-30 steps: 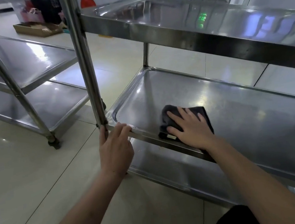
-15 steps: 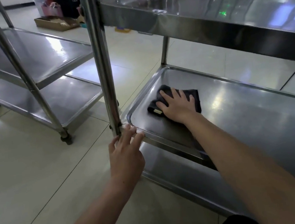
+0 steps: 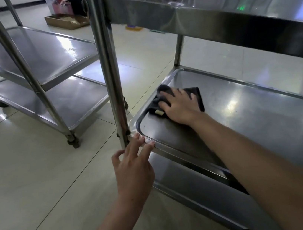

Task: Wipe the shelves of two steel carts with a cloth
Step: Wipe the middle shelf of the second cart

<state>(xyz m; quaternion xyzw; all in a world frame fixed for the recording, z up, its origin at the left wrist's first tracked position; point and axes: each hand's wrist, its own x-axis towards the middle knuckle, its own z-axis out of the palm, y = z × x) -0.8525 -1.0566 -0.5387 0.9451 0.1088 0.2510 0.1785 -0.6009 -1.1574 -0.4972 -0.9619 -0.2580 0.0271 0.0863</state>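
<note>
A dark grey cloth point(image 3: 195, 95) lies on the middle shelf point(image 3: 253, 112) of the near steel cart, close to the shelf's left end. My right hand point(image 3: 179, 106) presses flat on the cloth with straight, spread fingers. My left hand point(image 3: 134, 162) rests its straight fingertips on the front left corner rim of that shelf, beside the cart's upright post point(image 3: 110, 71). A second steel cart point(image 3: 31, 53) stands to the left with two bare shelves in view.
The near cart's top shelf point(image 3: 209, 7) overhangs the working area, and a lower shelf point(image 3: 206, 191) sits under it. A brown tray point(image 3: 67, 21) and a pink bag point(image 3: 62, 6) stand on the tiled floor at the back.
My right hand has slid the cloth away from the front rim toward the shelf's far left corner. My left hand stays on the corner rim, its fingers now straighter.
</note>
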